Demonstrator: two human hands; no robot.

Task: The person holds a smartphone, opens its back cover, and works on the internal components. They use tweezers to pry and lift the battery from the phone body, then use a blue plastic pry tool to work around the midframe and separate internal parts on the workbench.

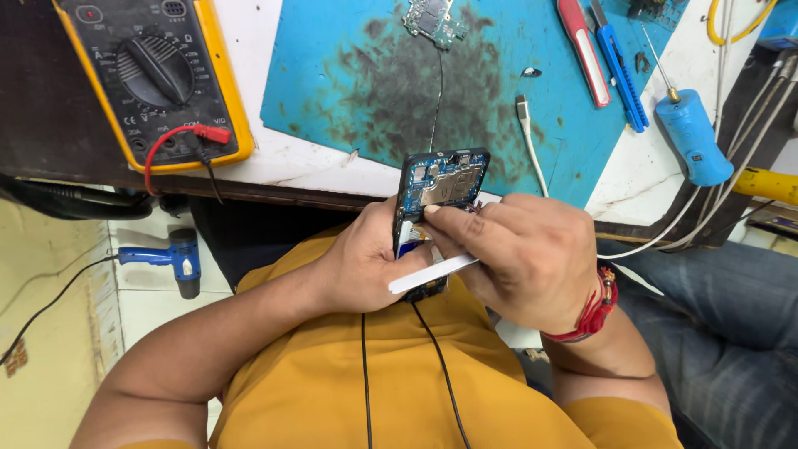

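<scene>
— What do we see, largest first?
— The worktop (316,162), its blue mat (374,50) stained dark, a yellow meter (150,79) at its left end. We hold an opened phone (438,187) off the near edge, over our lap, likely for room to tilt it.

— And the grips?
— Our left hand (366,266) wraps the phone's lower half from behind. Our right hand (519,254) pinches a white pry tool (432,273), fingertips on the board. Tools lie well apart, right.

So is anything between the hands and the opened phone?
Nothing visible: the left hand grips the opened black phone with exposed blue circuit board directly, and the right hand touches it, holding a flat white tool.
</scene>
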